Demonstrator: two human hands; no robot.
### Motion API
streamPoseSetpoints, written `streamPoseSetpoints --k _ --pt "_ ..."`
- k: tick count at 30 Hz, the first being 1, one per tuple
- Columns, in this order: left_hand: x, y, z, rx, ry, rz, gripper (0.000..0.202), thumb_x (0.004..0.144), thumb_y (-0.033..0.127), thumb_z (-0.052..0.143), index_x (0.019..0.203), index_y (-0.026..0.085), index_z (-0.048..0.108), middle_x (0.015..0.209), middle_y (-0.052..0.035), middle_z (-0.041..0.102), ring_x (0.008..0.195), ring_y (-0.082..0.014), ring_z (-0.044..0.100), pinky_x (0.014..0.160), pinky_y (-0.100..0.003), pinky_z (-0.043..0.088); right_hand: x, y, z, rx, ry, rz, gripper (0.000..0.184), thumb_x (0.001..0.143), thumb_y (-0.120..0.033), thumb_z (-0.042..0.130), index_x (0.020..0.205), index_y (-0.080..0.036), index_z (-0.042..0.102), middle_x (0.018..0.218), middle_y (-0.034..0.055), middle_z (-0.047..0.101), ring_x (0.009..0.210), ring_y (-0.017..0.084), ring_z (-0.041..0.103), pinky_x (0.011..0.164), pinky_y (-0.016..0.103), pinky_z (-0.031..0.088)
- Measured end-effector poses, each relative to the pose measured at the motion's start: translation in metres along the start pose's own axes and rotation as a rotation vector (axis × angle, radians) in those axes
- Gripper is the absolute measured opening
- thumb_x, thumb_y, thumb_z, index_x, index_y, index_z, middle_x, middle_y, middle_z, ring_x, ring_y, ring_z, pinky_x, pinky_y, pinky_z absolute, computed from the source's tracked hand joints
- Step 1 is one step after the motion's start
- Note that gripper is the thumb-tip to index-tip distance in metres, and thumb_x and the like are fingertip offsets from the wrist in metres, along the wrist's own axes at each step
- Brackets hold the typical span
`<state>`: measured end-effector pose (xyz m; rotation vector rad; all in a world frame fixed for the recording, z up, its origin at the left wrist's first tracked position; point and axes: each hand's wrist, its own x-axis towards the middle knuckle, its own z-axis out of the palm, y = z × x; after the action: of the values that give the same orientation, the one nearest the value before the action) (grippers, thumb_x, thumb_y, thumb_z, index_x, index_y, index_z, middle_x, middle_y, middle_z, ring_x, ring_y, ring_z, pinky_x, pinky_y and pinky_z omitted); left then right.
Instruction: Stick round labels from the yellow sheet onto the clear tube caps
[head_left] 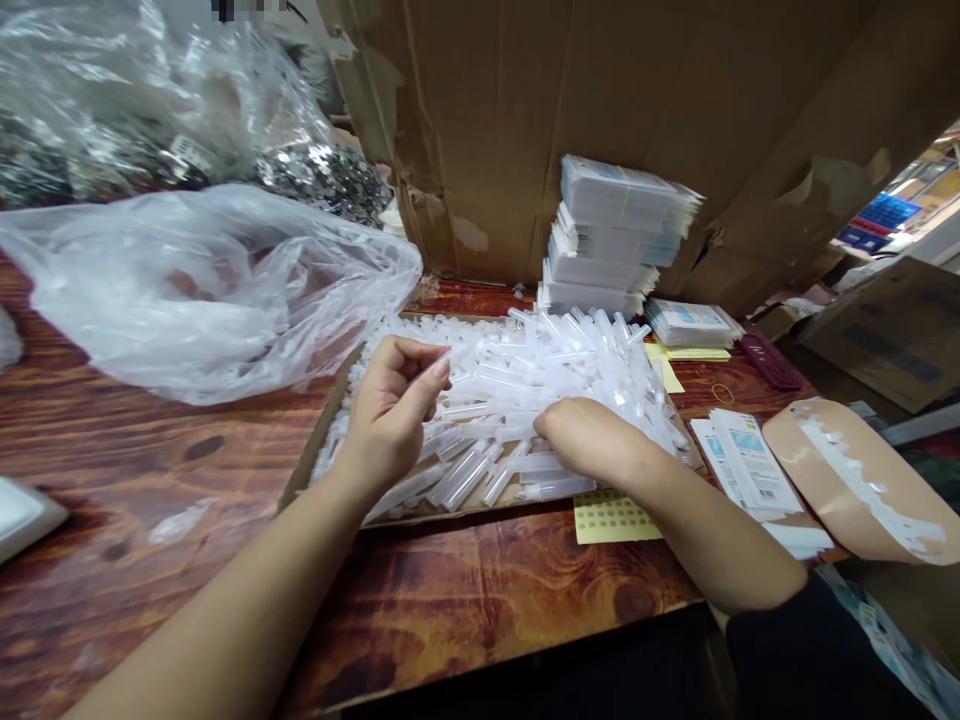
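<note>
A heap of several clear plastic tubes [525, 390] lies on a flat cardboard sheet [315, 450] on the wooden table. My left hand [390, 410] hovers over the heap's left side, its fingers curled in a pinch on a clear tube. My right hand [592, 440] rests palm down in the heap, its fingers buried among the tubes and hidden. A yellow sticker sheet [611, 518] lies just in front of my right wrist.
A large clear plastic bag [202, 290] lies to the left, with bags of small metal parts [322, 170] behind it. A cardboard wall [600, 100] stands behind. Stacked white packets [611, 240] stand at the back, printed leaflets [750, 465] and a tan backing sheet [862, 480] lie on the right.
</note>
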<state>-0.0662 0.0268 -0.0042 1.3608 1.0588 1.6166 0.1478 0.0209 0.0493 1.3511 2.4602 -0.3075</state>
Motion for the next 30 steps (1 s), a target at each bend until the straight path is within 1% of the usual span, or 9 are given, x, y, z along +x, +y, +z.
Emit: streamPoseSetpoints --k 7,11,13,17,19,22,25,28,30 --pt "0.001 -0.006 0.004 -0.070 -0.068 -0.090 0.042 0.073 0.049 0.084 0.092 0.021 0.059 0.067 0.0012 0.064 0.051 -0.0102 0.046 0.045 -0.022 0.035 0.006 -0.013 0.007 -0.038 0.033 -0.080 0.022 0.095 -0.013 0.056 0.103 -0.014 0.077 0.105 0.0135 0.078 0.089 0.024 0.071 0.069 0.030 0.041" --pt "-0.001 -0.002 0.006 -0.057 -0.125 -0.165 0.046 0.067 0.051 0.089 0.085 0.020 0.059 0.070 -0.0002 0.067 0.053 -0.0098 0.048 0.046 -0.021 0.038 0.002 -0.002 0.004 0.010 0.114 -0.163 0.018 0.093 -0.014 0.058 0.099 -0.016 0.074 0.103 0.0098 0.077 0.088 0.022 0.070 0.071 0.030 0.044" --pt "-0.002 0.001 0.006 -0.065 -0.165 -0.203 0.046 0.066 0.052 0.090 0.082 0.020 0.061 0.070 -0.0010 0.068 0.052 -0.0090 0.048 0.047 -0.021 0.038 0.000 0.011 0.002 0.128 0.303 -0.239 0.013 0.091 -0.015 0.060 0.099 -0.016 0.071 0.097 0.0079 0.076 0.085 0.021 0.068 0.072 0.030 0.047" --pt "-0.003 0.004 0.007 -0.124 -0.250 -0.256 0.047 0.064 0.051 0.093 0.082 0.018 0.064 0.066 -0.0020 0.070 0.049 -0.0080 0.047 0.046 -0.020 0.036 0.006 0.037 0.003 0.334 0.902 -0.489 0.010 0.095 -0.017 0.059 0.101 -0.017 0.067 0.095 0.0067 0.074 0.079 0.016 0.066 0.074 0.031 0.053" --pt "-0.003 0.004 0.006 -0.139 -0.276 -0.269 0.046 0.065 0.050 0.093 0.081 0.018 0.065 0.064 -0.0018 0.069 0.049 -0.0076 0.047 0.046 -0.020 0.034 0.013 0.042 0.006 0.368 1.046 -0.610 0.009 0.098 -0.018 0.060 0.101 -0.017 0.068 0.096 0.0073 0.075 0.082 0.016 0.068 0.077 0.031 0.055" --pt "-0.004 0.003 0.006 -0.148 -0.305 -0.262 0.043 0.067 0.048 0.093 0.080 0.018 0.066 0.062 -0.0013 0.067 0.048 -0.0076 0.046 0.046 -0.020 0.034 0.018 0.040 0.008 0.439 1.008 -0.654 0.011 0.099 -0.020 0.062 0.103 -0.018 0.071 0.096 0.0067 0.077 0.087 0.017 0.070 0.080 0.031 0.056" --pt "-0.005 0.006 0.006 -0.184 -0.305 -0.263 0.040 0.068 0.046 0.092 0.080 0.019 0.066 0.062 -0.0016 0.068 0.049 -0.0087 0.047 0.046 -0.020 0.035 0.015 0.035 0.005 0.569 0.904 -0.544 0.011 0.097 -0.026 0.065 0.102 -0.021 0.074 0.098 0.0058 0.077 0.087 0.017 0.070 0.083 0.033 0.057" --pt "-0.007 0.011 0.008 -0.193 -0.311 -0.262 0.036 0.070 0.043 0.091 0.081 0.020 0.066 0.063 -0.0016 0.067 0.049 -0.0095 0.048 0.046 -0.021 0.035 0.013 0.031 0.004 0.791 0.813 -0.482 0.012 0.090 -0.029 0.072 0.100 -0.021 0.075 0.097 0.0050 0.077 0.085 0.017 0.070 0.082 0.033 0.057" --pt "-0.009 0.014 0.010 -0.186 -0.322 -0.251 0.035 0.071 0.042 0.091 0.080 0.019 0.066 0.062 -0.0009 0.065 0.049 -0.0095 0.048 0.046 -0.021 0.034 0.016 0.028 0.008 1.011 0.702 -0.481 0.018 0.086 -0.030 0.075 0.100 -0.019 0.073 0.094 0.0041 0.076 0.082 0.016 0.071 0.079 0.032 0.058"
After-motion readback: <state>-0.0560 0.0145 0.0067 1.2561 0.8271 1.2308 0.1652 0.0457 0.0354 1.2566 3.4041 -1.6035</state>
